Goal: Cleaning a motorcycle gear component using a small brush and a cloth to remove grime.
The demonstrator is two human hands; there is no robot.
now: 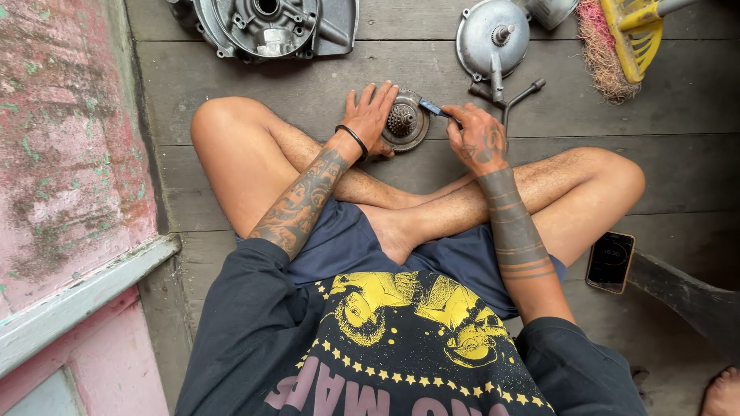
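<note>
I sit cross-legged on a grey wooden floor. My left hand (pixel 371 115) rests flat on the left side of a round metal gear part (pixel 406 123) lying on the floor in front of my shins, fingers spread over its rim. My right hand (pixel 476 137) grips a small blue-handled tool (pixel 436 109) whose tip touches the upper right edge of the gear part. A black band circles my left wrist.
A large engine casing (pixel 266 27) lies at the far left, a round metal cover (pixel 492 38) and a T-shaped wrench (pixel 518 98) beyond my right hand. A yellow broom (pixel 620 42) is at the top right, a phone (pixel 610 262) by my right knee, a pink wall (pixel 69 154) on the left.
</note>
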